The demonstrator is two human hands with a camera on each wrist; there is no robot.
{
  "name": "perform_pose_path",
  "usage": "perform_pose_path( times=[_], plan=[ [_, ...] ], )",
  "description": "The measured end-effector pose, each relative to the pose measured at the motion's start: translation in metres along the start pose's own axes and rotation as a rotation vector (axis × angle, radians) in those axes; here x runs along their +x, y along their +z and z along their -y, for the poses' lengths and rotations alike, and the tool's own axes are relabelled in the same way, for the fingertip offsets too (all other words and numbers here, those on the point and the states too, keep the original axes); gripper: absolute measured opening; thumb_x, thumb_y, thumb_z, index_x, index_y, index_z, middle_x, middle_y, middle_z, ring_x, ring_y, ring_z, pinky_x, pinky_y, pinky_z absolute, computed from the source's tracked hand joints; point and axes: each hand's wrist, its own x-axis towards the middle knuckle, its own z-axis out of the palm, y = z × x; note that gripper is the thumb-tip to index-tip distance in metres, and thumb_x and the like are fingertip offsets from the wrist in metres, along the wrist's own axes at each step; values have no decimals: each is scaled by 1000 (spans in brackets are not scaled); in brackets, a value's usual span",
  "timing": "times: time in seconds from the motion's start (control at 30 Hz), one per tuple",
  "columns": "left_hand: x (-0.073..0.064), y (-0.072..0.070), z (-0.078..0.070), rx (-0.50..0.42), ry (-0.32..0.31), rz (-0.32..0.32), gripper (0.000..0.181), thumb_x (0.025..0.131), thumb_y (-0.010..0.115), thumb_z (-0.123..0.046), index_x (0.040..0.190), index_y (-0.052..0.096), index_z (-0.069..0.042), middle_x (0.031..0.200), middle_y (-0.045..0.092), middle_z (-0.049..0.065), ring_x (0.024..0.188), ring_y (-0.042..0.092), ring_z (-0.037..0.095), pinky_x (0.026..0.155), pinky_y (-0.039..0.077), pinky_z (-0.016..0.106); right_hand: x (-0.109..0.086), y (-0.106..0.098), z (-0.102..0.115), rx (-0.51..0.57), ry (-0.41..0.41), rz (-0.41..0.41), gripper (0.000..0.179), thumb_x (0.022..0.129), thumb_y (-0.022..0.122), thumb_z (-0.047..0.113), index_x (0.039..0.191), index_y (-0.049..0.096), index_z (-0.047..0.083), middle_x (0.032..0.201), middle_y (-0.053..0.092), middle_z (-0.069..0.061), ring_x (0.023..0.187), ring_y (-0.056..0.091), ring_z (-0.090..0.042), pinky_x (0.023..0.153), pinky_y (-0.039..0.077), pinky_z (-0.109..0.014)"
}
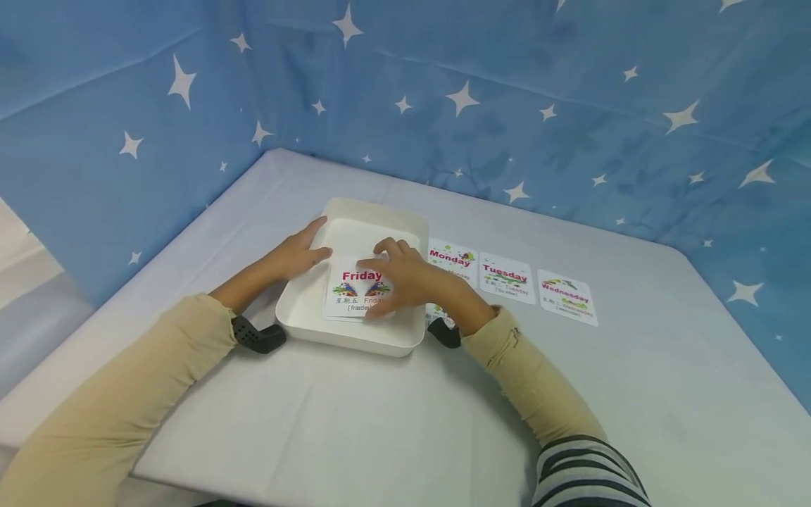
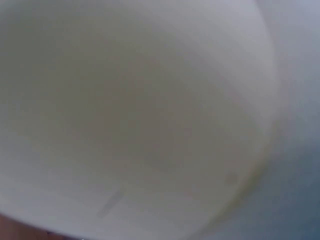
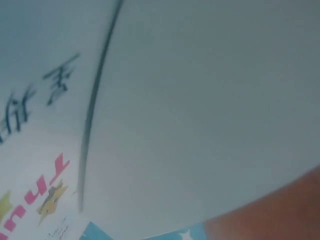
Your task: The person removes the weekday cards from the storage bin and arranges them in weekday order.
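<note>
A white rectangular tray (image 1: pixel 345 339) lies on the table, with a flash card reading "Friday" (image 1: pixel 355 287) inside it, on top of another card whose edge shows below. My right hand (image 1: pixel 405 278) reaches over the tray's right wall and holds the Friday card between thumb and fingers at its right side. At the left wall my left hand (image 1: pixel 298 255) grips the tray, thumb over the rim. The left wrist view is filled by the blurred tray wall (image 2: pixel 150 100). Beside the tray, the Thursday card (image 3: pixel 30 200) is partly hidden by my right wrist in the head view.
Right of the tray lie the Monday card (image 1: pixel 451 255), the Tuesday card (image 1: pixel 507 277) and the Wednesday card (image 1: pixel 567 297) in a row. A white cloth (image 1: pixel 355 422) covers the table. Behind stands a blue curtain (image 1: pixel 405 141) with white stars.
</note>
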Motion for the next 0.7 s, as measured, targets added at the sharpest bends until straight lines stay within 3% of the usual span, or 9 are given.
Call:
perform_pose_path(
  times=[0.13,0.33,0.6,0.7],
  plan=[
    [-1,0,0,9,-3,-1,69,95,39,-25,147,-2,-6,151,8,24,135,18,44,107,23,55,-3,-1,-2,-42,-23,4,95,62,68,68,141,34,29,142,26,-6,122,29,-23,100,34,-40],
    [1,3,-2,4,0,3,69,95,39,-26,147,-3,-6,151,7,24,136,18,44,108,23,55,-14,-6,-11,-23,-23,-14,93,66,67,65,143,28,30,147,25,-6,131,25,-26,107,24,-48],
    [-2,2,-3,7,8,13,69,96,38,-25,146,-4,-5,150,6,25,135,16,45,107,22,56,-58,-18,-41,124,-32,-165,89,73,70,51,145,24,26,150,26,-3,136,22,-28,109,14,-56],
    [-3,0,-3,7,8,17,69,96,38,-25,146,-5,-4,150,5,26,136,13,46,108,19,56,-75,-20,-55,159,8,-177,87,73,72,46,144,27,24,149,29,-3,135,25,-28,108,16,-55]
  ],
)
